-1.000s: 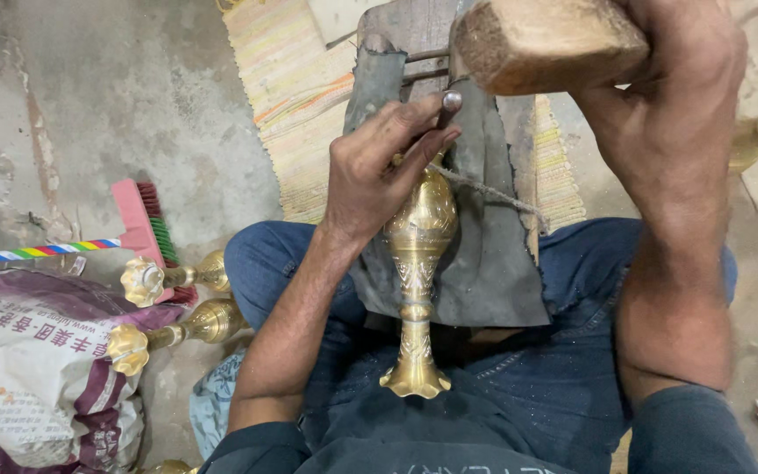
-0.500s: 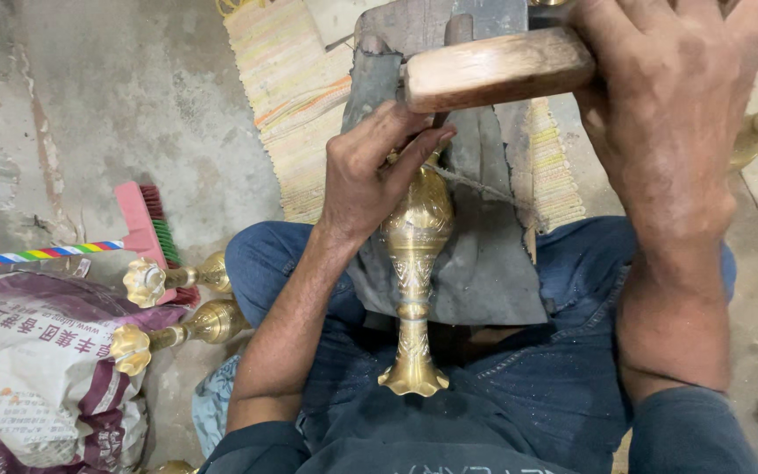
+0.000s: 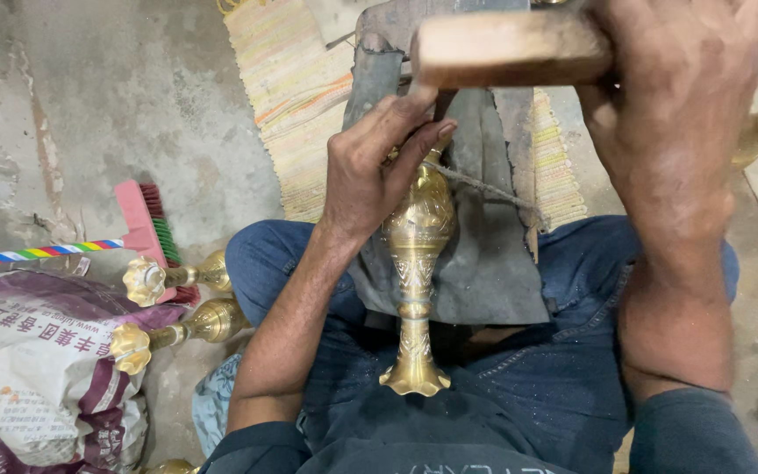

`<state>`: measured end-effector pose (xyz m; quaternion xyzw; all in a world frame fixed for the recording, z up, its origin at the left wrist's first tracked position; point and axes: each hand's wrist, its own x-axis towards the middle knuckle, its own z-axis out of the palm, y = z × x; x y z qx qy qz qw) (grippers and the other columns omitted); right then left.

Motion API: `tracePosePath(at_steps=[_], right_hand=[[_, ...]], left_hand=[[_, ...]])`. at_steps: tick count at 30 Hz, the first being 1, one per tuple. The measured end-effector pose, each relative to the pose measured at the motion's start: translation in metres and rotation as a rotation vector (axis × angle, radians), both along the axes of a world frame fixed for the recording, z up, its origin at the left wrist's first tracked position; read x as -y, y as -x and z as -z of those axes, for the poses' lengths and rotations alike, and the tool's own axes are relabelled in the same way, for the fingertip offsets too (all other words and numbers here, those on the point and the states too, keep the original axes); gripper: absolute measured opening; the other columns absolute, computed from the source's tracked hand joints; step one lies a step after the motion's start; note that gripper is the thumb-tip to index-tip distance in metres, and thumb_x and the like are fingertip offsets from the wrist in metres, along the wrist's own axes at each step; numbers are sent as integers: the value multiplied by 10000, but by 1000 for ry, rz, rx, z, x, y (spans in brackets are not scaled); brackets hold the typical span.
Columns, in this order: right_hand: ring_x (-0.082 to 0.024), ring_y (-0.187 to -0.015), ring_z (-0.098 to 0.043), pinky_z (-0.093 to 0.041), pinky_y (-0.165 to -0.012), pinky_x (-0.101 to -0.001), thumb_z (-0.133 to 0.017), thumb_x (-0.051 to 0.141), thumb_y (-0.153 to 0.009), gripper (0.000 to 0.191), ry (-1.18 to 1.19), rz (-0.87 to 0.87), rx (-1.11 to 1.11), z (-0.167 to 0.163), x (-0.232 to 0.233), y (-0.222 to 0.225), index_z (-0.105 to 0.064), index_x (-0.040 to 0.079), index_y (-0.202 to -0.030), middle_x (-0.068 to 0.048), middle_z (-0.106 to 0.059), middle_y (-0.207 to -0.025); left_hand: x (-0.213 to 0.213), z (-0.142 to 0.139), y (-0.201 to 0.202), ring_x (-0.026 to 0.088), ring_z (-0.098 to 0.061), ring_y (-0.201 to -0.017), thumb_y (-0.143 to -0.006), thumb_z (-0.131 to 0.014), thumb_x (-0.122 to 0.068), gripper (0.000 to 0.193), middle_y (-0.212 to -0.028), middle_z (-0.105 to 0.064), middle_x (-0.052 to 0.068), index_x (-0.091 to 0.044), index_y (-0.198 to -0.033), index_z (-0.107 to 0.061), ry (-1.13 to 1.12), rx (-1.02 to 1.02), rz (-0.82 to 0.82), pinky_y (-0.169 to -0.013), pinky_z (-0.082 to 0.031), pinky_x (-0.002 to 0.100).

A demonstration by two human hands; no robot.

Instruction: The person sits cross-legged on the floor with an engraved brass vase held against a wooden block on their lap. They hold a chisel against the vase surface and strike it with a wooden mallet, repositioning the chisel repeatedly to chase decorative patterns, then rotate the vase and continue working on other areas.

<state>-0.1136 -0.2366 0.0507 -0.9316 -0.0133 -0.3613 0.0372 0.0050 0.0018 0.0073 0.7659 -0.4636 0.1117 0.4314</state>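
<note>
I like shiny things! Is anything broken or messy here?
Nothing looks broken. The brass vase lies across the person's lap, steadied by the left hand. Two more brass pieces lie tipped on their sides by a printed sack.

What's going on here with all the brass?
A seated person steadies an ornate brass vase on a grey pad across the lap. The left hand pinches near the vase's top, seemingly around a small tool I can't make out. The right hand grips a wooden mallet raised above it. Two similar brass pieces lie on the floor beside a printed sack and a red brush.
</note>
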Motion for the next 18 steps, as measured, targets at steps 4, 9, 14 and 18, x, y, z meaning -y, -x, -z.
tracePosePath(at_steps=[4, 9, 14, 18], right_hand=[[-266, -1029, -658, -477, -927, -408, -781, 63, -883, 325, 147, 69, -13, -4, -3, 3, -635, 64, -1173, -81, -693, -1099], [-282, -1012, -668, -486, -923, -436, -840, 38, -902, 335, 153, 46, -10, -14, -8, 2, -646, 62, -1175, -90, -696, -1084], [-302, -984, -666, -480, -919, -460, -841, 24, -888, 320, 136, 38, 1, -22, -13, 1, -640, 51, -1135, -106, -687, -1035], [-306, -979, -663, -478, -925, -470, -836, 27, -885, 310, 134, 33, 8, -18, -11, 2, -635, 43, -1120, -111, -680, -1016]], left_hand=[[0, -2, 0, 151, -774, -926, -983, -817, -121, 320, -1063, -754, 63, -78, -1267, -675, 2, 6, 8, -767, -664, 288], [3, -4, 0, 167, -779, -999, -987, -812, -134, 330, -1109, -747, 69, -77, -1278, -669, 26, 7, 28, -846, -689, 281], [1, -6, 1, 166, -783, -971, -996, -803, -113, 338, -1089, -751, 79, -56, -1300, -666, 23, -17, 7, -824, -676, 290], [2, -6, 1, 177, -775, -965, -969, -824, -138, 355, -1081, -751, 78, -77, -1282, -668, 21, 64, -20, -817, -670, 291]])
